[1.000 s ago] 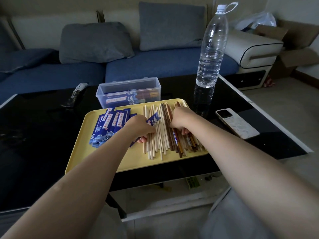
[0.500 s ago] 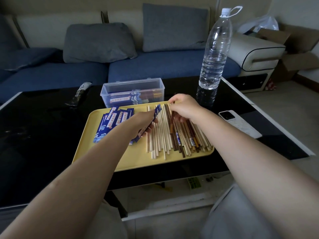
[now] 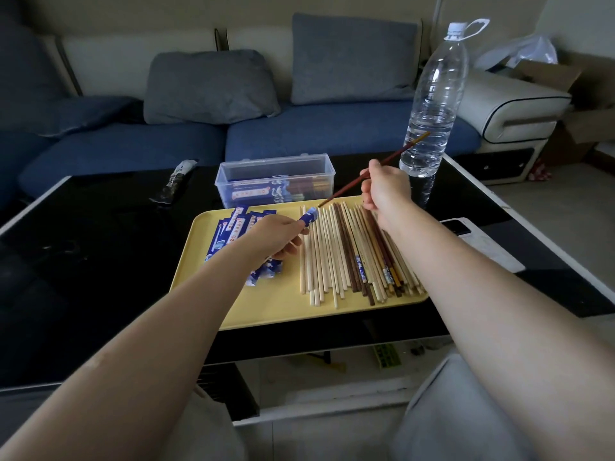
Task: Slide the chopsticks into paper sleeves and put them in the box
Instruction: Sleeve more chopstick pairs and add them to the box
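On the black surface (image 3: 100,261) sits a yellow tray (image 3: 266,311); clear box (image 3: 274,181) just behind it, some sleeved pairs inside. Loose chopsticks (image 3: 349,254) lie on tray's right half, long axes running near to far; sleeves (image 3: 229,231) stacked left. Right hand (image 3: 386,191) pinches a dark chopstick (image 3: 389,159), tip slanting down-left. Left hand (image 3: 276,237) grips one sleeve (image 3: 309,217), mouth up-right, just beside that tip. Axes look roughly aligned; insertion likely next.
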Motion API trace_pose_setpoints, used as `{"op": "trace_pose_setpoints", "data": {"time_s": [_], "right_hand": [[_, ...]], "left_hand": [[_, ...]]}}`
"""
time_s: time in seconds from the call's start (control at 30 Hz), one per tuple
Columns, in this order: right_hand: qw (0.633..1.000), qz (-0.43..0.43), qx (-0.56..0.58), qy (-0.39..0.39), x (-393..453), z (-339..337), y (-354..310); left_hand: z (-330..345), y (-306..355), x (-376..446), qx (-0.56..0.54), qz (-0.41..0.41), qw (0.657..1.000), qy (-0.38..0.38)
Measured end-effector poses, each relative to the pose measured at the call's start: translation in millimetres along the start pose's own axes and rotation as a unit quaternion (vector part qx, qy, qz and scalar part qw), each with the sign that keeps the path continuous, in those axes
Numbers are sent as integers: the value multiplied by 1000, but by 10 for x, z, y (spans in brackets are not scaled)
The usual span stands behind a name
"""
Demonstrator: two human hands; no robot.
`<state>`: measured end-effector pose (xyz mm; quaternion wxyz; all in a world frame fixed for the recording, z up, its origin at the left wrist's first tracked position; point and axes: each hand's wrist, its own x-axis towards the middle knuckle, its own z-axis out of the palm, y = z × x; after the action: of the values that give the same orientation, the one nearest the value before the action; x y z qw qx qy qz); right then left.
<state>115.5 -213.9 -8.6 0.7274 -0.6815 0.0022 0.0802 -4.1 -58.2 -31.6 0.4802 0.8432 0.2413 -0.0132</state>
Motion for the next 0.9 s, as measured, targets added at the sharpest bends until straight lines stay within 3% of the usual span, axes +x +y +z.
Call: {"op": "trace_pose_setpoints", "data": {"time_s": [0.33, 0.6, 0.7, 0.8, 0.9], "right_hand": [[997, -23, -73, 1, -36, 176, 72], [995, -30, -83, 56, 13, 196, 110], [988, -15, -133, -71, -96, 195, 142], [937, 88, -205, -269, -203, 200, 116], [920, 124, -249, -277, -200, 211, 119]], "left_hand": [[-144, -30, -80, -137, -43, 985, -91], [-150, 11, -116, -149, -68, 984, -73], [-118, 40, -128, -152, -68, 983, -75], [-71, 90, -151, -192, -69, 977, -66], [-44, 99, -115, -198, -76, 975, -60]]}}
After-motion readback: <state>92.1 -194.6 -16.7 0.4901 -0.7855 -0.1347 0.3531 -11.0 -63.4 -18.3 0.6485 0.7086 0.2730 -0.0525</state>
